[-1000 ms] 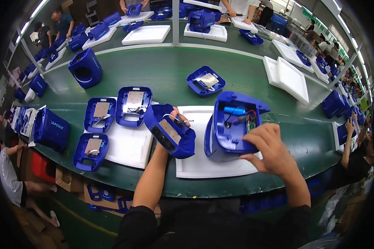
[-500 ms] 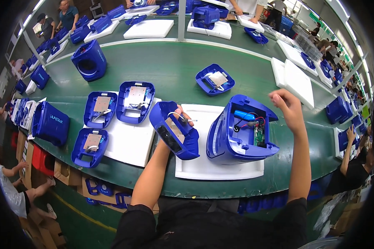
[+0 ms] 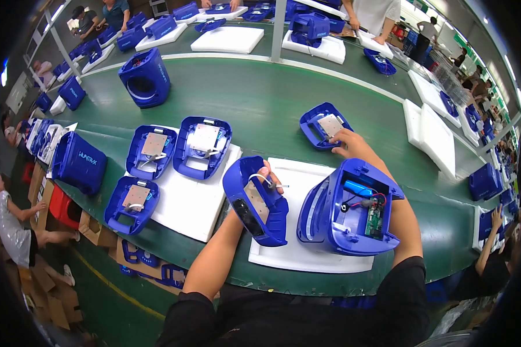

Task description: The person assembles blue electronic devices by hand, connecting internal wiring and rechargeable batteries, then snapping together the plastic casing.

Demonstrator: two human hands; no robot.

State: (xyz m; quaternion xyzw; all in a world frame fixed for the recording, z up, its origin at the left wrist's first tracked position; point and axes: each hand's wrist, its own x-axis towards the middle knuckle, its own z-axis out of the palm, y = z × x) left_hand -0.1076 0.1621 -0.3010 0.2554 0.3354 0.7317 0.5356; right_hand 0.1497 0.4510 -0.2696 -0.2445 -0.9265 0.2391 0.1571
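My left hand (image 3: 267, 173) grips a blue plastic cover (image 3: 250, 208) with a metal plate and a white-sheathed cable on its inner side, tilted above a white foam pad. To its right an open blue housing (image 3: 353, 214) stands on the pad (image 3: 307, 260), showing a blue cylindrical cell, red and black wires and a green circuit board. Reaching past the housing, my right hand (image 3: 350, 143) has its fingers bent over the near right rim of another blue cover (image 3: 321, 124) on the green belt. Part of my right forearm is hidden behind the housing.
Several blue covers (image 3: 151, 151) with metal plates lie at the left, around a second foam pad (image 3: 191, 202). Blue housings (image 3: 145, 78) stand farther left. Foam pads (image 3: 431, 139) lie at the right. A metal post (image 3: 278, 32) rises at the back; people work across the belt.
My right hand has moved from the right, beyond the housing, to the far cover. The left hand still holds its cover. The whole view has shifted slightly.
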